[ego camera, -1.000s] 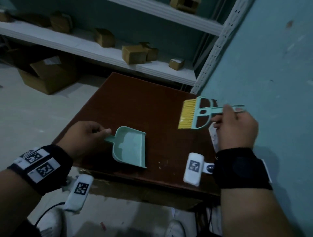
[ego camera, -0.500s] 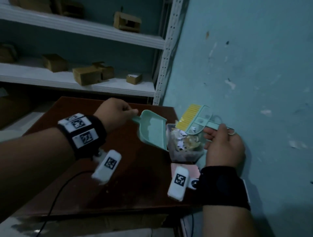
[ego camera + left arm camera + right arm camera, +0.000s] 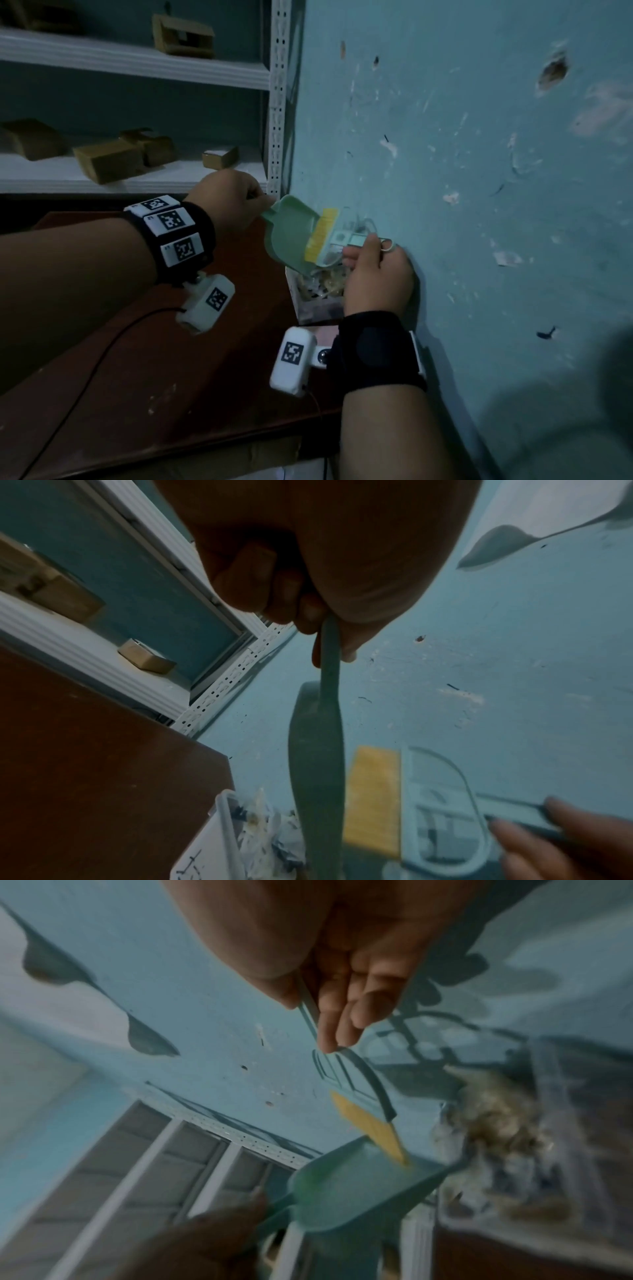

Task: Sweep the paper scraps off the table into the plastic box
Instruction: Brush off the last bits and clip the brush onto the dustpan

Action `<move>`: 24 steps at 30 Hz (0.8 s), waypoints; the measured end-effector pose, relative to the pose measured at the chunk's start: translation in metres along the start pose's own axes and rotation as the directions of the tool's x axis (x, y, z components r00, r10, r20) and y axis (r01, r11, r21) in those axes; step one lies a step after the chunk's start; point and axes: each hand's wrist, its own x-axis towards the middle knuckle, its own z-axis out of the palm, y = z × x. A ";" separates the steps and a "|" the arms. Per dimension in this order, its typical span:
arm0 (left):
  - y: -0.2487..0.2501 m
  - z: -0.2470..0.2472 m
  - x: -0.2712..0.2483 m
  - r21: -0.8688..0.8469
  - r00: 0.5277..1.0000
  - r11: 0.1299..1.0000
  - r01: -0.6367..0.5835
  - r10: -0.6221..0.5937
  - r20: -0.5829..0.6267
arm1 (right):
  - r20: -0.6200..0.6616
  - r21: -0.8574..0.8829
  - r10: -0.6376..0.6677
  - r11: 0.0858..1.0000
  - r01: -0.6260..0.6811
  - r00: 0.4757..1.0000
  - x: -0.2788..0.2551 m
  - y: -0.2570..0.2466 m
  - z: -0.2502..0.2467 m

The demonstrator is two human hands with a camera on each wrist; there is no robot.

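Note:
A clear plastic box [image 3: 310, 308] full of paper scraps [image 3: 325, 286] stands on the brown table [image 3: 171, 359] against the blue wall. My left hand [image 3: 227, 202] grips the handle of a mint-green dustpan [image 3: 293, 233], which is tilted over the box. My right hand [image 3: 375, 274] holds the handle of a small brush with yellow bristles [image 3: 322, 234], and the bristles lie against the pan's front lip. From the left wrist, the pan [image 3: 316, 764] shows edge-on above the box [image 3: 222, 831]. The right wrist view is blurred but shows the bristles [image 3: 371, 1129] in the pan [image 3: 359, 1185].
The blue wall [image 3: 462, 205] runs close along the table's right side. White shelves [image 3: 137, 171] with small cardboard boxes [image 3: 106, 162] stand behind the table. A black cable [image 3: 85, 383] trails from my left wrist over the table top.
The dustpan has been lifted from the table's left front, carried to the box at the wall and tipped over it. The brush has come down onto the pan's lip.

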 end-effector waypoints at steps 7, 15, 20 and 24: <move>-0.007 -0.002 -0.010 -0.027 0.999 0.999 -0.031 0.029 -0.041 | 0.020 -0.085 0.022 0.996 -0.020 1.000 -0.006 -0.002 0.000; -0.022 -0.021 -0.032 -0.111 0.996 0.993 0.024 -0.033 -0.083 | -0.016 -0.064 0.006 0.998 -0.007 1.000 -0.021 -0.018 -0.003; -0.072 -0.044 -0.072 -0.274 0.963 0.939 0.210 -0.246 -0.106 | 0.074 0.184 0.052 0.981 -0.064 0.996 -0.041 -0.024 0.022; -0.125 -0.066 -0.127 -0.361 0.900 0.861 0.358 -0.421 -0.112 | 0.182 0.122 -0.015 0.992 -0.007 0.983 -0.073 -0.029 0.043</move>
